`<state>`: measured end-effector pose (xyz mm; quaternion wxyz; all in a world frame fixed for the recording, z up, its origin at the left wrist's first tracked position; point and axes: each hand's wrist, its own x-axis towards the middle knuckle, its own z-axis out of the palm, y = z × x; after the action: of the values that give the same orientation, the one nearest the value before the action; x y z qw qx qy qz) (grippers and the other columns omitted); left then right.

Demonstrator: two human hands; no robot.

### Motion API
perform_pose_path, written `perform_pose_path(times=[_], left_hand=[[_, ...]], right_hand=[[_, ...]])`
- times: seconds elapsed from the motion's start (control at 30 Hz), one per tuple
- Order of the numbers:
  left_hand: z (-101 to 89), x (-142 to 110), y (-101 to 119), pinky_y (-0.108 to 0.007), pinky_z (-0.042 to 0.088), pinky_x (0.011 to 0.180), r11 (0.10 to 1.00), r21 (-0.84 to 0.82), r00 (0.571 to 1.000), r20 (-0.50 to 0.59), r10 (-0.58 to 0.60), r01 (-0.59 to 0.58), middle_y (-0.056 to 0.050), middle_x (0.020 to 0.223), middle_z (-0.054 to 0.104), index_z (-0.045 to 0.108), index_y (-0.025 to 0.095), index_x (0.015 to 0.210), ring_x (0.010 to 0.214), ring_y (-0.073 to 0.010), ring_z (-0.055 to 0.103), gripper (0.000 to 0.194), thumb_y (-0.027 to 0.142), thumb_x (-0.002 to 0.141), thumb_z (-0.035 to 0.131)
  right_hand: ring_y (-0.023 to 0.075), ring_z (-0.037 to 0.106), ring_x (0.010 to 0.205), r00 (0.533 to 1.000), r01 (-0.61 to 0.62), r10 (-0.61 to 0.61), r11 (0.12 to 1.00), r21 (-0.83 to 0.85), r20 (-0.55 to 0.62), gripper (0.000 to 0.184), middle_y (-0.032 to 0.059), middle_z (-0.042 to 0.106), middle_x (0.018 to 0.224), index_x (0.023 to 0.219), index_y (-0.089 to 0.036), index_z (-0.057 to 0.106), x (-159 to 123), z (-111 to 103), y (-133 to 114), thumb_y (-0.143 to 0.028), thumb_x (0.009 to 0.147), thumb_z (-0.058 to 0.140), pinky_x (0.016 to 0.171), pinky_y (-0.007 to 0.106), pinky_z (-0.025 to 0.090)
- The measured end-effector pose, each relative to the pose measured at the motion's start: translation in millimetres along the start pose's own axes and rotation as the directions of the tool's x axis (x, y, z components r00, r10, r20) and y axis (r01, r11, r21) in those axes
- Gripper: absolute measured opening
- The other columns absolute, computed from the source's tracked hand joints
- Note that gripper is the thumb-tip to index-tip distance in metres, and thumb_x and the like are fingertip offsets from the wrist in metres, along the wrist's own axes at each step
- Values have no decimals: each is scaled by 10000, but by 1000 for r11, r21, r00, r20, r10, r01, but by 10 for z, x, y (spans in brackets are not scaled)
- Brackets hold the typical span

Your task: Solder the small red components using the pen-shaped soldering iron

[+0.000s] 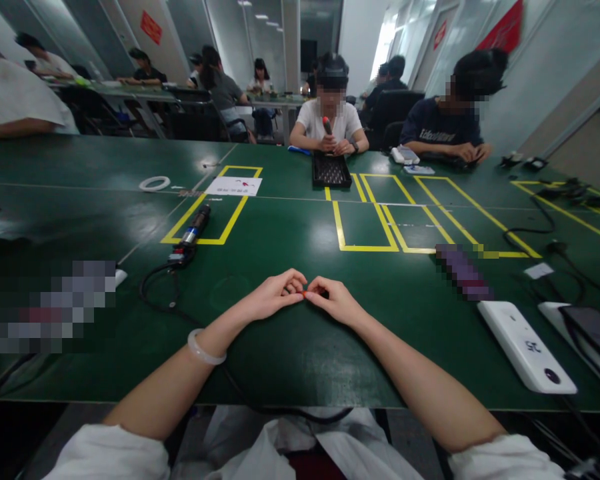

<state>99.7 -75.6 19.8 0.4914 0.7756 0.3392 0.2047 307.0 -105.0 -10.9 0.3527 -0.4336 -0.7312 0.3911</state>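
Above the green table [275, 360], my left hand [279, 293] and my right hand [330, 299] meet fingertip to fingertip. A small red piece [305, 294] shows between them, pinched by the thumbs and forefingers of both hands. It is too small for me to name its kind, and the fingers hide part of it. A pale bangle [206, 349] circles my left wrist. To the left of my hands lies a black and silver powered screwdriver [193, 230], with a black cable running from its near end.
Small red pieces lie on a white paper [234, 186] within yellow tape. A white power bank [527, 347] and a phone [463, 272] are at my right. Across the table, a person holds a red-tipped tool [327, 125] above a black tray [331, 181].
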Motion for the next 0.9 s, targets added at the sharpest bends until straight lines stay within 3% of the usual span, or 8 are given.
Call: perform_pose_path(times=[0.27, 0.37, 0.53, 0.67, 0.9], left_hand=[[57, 30, -73, -268, 485, 743, 1000, -21, 1000, -28, 8, -9, -32, 921, 607, 526, 168, 1017, 835, -134, 586, 261, 351, 850, 606], [75, 25, -20, -260, 483, 731, 996, 75, 996, -65, 62, -57, -27, 932, 620, 541, 175, 1030, 822, -132, 590, 262, 347, 846, 614], [75, 10, 52, -265, 478, 775, 962, 253, 985, -111, 134, -103, -20, 935, 645, 603, 188, 1006, 830, -135, 603, 177, 311, 889, 552], [74, 3, 55, -264, 490, 799, 967, 237, 985, -118, 123, -92, -25, 961, 665, 609, 187, 1032, 862, -144, 624, 205, 326, 898, 540], [85, -9, 61, -262, 496, 836, 979, 180, 987, -112, 118, -96, -26, 1002, 688, 579, 198, 1084, 917, -151, 651, 244, 366, 919, 519]], right_hand=[[99, 475, 599, 999, -40, 40, 999, 0, 4, 232, -25, 554, 663, 788, -150, 607, 15, 5, 6, -357, 888, 577, 559, 205, 336], [97, 470, 590, 994, -101, 103, 994, 48, -27, 265, -19, 564, 663, 778, -149, 607, 34, -3, 33, -378, 899, 551, 564, 208, 346], [109, 517, 623, 995, -97, 101, 986, 133, -25, 247, -5, 599, 698, 792, -163, 580, 41, 14, 95, -383, 900, 548, 605, 224, 398], [116, 539, 652, 996, -55, 71, 963, 264, -51, 253, -7, 610, 758, 971, -177, 556, 36, 25, 98, -397, 861, 616, 606, 229, 417], [126, 575, 686, 998, -53, 63, 953, 299, -22, 278, 15, 638, 783, 903, -168, 582, 48, 12, 99, -434, 843, 640, 660, 256, 461]])
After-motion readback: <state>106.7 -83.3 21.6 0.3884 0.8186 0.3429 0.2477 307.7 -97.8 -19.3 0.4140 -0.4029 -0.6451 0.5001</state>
